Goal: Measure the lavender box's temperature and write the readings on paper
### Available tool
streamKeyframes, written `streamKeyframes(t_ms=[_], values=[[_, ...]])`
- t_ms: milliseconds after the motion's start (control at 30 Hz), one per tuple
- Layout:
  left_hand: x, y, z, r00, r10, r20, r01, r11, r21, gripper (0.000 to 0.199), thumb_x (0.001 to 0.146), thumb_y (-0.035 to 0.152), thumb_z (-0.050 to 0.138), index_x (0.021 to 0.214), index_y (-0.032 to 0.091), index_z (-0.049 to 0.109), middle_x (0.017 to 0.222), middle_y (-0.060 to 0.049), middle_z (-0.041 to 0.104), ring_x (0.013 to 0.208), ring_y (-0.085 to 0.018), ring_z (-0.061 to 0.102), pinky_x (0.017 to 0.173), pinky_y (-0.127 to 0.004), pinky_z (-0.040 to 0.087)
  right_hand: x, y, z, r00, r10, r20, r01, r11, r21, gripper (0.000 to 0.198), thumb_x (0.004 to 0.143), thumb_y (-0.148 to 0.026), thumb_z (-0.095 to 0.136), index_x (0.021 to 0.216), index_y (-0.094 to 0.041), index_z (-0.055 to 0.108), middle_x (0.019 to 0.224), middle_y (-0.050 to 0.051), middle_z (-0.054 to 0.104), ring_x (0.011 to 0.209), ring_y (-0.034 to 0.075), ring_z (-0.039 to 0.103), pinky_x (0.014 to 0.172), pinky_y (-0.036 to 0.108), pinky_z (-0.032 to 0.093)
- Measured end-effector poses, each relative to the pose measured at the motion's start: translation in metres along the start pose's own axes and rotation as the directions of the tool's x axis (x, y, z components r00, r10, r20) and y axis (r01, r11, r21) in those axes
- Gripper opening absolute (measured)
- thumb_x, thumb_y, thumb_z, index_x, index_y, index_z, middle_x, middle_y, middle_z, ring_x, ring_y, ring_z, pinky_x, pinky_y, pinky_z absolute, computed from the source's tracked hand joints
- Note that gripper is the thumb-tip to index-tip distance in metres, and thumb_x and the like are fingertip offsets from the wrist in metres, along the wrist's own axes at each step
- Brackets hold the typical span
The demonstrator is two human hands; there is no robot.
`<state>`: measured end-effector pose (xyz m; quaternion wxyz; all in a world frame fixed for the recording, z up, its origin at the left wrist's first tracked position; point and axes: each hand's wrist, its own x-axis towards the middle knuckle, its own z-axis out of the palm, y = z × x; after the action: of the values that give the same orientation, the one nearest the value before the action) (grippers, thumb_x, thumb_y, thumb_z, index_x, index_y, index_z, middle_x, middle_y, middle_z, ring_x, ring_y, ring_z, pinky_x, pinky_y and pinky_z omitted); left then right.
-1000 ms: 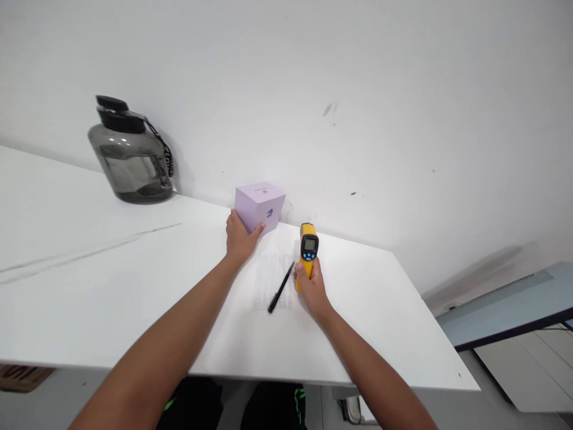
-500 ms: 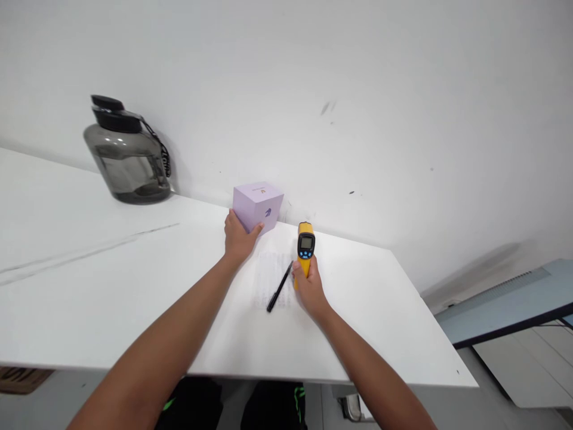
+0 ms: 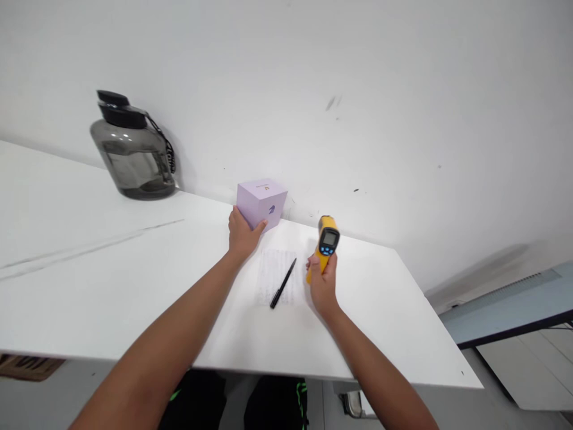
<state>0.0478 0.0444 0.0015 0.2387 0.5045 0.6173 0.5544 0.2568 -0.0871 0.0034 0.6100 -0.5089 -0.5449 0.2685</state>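
My left hand [image 3: 244,235] grips the near lower part of a lilac box [image 3: 261,202], its thumb on the front face and its fingers at the left side. The box sits at the back of the table against the wall. In my right hand [image 3: 323,283] is a yellow and black infrared thermometer [image 3: 328,239], its small screen and blue buttons facing me, tilted slightly right. Between my hands lies a sheet of paper [image 3: 267,275] with faint writing. A black pen [image 3: 283,284] rests slantwise across it.
At the back left of the white table [image 3: 111,286] stands a large grey see-through water jug [image 3: 134,158] with a black lid and strap. A white wall [image 3: 380,107] rises behind. Beyond the table's right edge is a pale blue panel [image 3: 505,301].
My right hand has moved the thermometer to the right, away from the pen, and tilted it. My left hand keeps its hold on the box. The whole view has shifted slightly.
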Motion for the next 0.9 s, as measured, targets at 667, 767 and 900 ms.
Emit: streamKeyframes(t_ms=[667,767,900], values=[[0.001,-0.002,-0.003,1.000,0.007,0.020,-0.008,0.999,0.044,0.114,0.078,0.051,0.079,0.164,0.015,0.015,0.168,-0.027,0.026,0.160,-0.041,0.023,0.133,-0.056,0.020,0.048,0.004,-0.060,0.982,0.173,-0.076,-0.148,0.451,-0.880,0.054,0.103,-0.045,0.047,0.151,-0.021,0.049,0.114,0.013,0.075,0.110,0.029,0.067,0.108,0.050,0.028],[0.000,0.000,-0.004,1.000,-0.008,0.020,0.007,0.999,0.046,0.114,0.078,0.050,0.078,0.164,0.012,0.014,0.168,-0.028,0.024,0.161,-0.042,0.022,0.133,-0.055,0.019,0.048,0.005,-0.059,0.981,0.181,-0.064,-0.130,0.381,-0.916,0.058,0.104,-0.046,0.047,0.157,-0.023,0.047,0.115,0.016,0.074,0.110,0.031,0.067,0.104,0.049,0.031],[-0.001,0.002,-0.005,1.000,-0.012,0.024,0.011,0.999,0.041,0.114,0.078,0.049,0.079,0.164,0.010,0.015,0.168,-0.028,0.024,0.161,-0.041,0.023,0.133,-0.054,0.020,0.048,0.009,-0.059,0.985,0.171,-0.025,-0.081,0.331,-0.940,0.053,0.106,-0.044,0.047,0.155,-0.025,0.053,0.116,0.017,0.072,0.111,0.031,0.065,0.102,0.048,0.033]])
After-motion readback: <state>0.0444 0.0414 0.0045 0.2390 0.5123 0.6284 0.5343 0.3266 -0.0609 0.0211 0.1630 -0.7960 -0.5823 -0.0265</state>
